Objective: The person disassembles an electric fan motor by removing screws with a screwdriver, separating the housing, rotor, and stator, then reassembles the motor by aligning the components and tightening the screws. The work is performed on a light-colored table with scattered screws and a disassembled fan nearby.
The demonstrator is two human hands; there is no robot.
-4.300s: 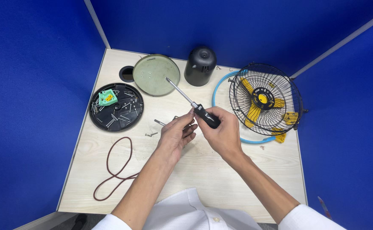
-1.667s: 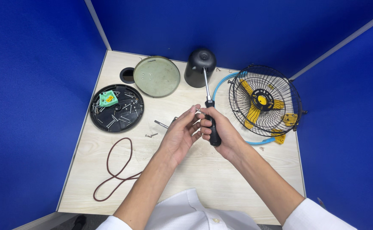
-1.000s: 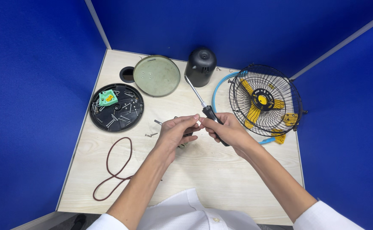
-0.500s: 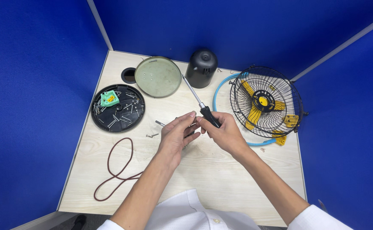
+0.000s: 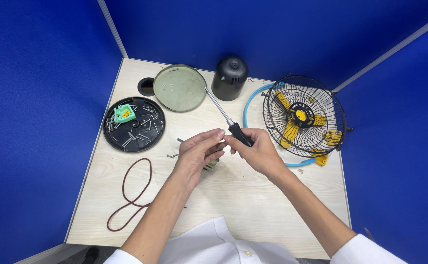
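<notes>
Two hands meet over the middle of your pale wooden desk, walled by blue partitions. At the right stands a black wire fan cage with yellow blades; behind sit a black motor cover and a round greenish plate; at the left, a black tray of screws and a brown rubber loop. Your right hand grips the black-handled screwdriver, shaft pointing away towards the plate. Your left hand has its fingers pinched together at the handle's end; what they hold is too small to tell.
</notes>
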